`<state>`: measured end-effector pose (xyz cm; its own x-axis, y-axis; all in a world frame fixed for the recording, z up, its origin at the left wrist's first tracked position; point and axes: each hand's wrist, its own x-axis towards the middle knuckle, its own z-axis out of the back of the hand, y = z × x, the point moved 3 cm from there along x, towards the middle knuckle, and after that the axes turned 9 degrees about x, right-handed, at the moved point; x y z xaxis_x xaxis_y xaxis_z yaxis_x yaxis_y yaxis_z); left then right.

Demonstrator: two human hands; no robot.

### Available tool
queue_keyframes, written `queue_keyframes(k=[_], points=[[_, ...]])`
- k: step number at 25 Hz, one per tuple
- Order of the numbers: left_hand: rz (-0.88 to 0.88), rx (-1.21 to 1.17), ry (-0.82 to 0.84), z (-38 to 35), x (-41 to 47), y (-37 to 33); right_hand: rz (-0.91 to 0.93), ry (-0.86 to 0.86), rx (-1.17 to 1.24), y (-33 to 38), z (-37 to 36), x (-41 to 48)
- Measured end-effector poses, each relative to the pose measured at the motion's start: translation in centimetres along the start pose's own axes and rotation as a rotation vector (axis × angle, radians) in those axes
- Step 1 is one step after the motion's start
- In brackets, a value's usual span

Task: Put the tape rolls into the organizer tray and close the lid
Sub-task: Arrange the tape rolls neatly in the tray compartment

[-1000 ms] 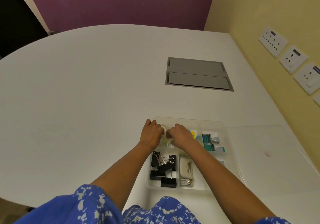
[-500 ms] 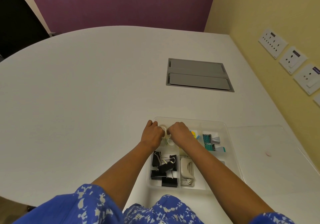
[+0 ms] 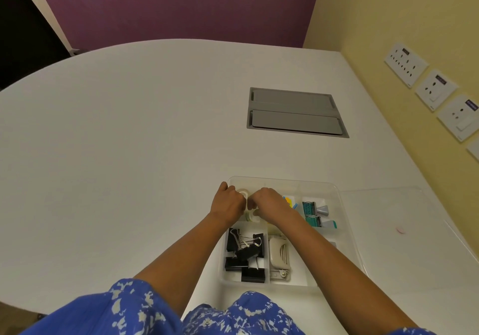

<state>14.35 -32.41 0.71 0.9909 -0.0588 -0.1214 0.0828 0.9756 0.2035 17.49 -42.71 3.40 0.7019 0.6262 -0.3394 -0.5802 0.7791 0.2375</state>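
A clear plastic organizer tray [image 3: 344,233] sits on the white table near its front edge. Over the tray's far-left compartment my left hand [image 3: 228,205] and my right hand [image 3: 269,204] meet, both curled around small clear tape rolls [image 3: 243,192]. Another tape roll [image 3: 251,215] shows below, between the hands, inside the same compartment. The fingers hide how many rolls there are. The clear lid [image 3: 404,231] lies flat on the table to the right of the tray.
The tray also holds black binder clips [image 3: 243,254], a beige stapler [image 3: 278,257], coloured sticky tabs [image 3: 290,201] and teal correction tapes [image 3: 312,213]. A grey cable hatch [image 3: 295,112] is set in the table farther back. Wall sockets [image 3: 435,91] line the yellow wall on the right.
Both hands have stayed over the far-left compartment, shifting slightly away from me with the tape rolls between them. The tray and lid have not moved.
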Motion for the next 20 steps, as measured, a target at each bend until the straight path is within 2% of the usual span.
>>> queue_keyframes(k=[10, 15, 20], points=[[0.022, -0.005, -0.006, -0.5, 0.1, -0.2, 0.032, -0.022, 0.01, -0.1, -0.9, 0.1], [0.055, -0.074, -0.076, -0.1, 0.4, 0.3, -0.076, -0.276, 0.014, -1.5, 0.3, 0.8], [0.068, -0.047, -0.048, -0.2, 0.8, 0.1, -0.114, -0.252, -0.115, -1.3, -0.4, 1.5]])
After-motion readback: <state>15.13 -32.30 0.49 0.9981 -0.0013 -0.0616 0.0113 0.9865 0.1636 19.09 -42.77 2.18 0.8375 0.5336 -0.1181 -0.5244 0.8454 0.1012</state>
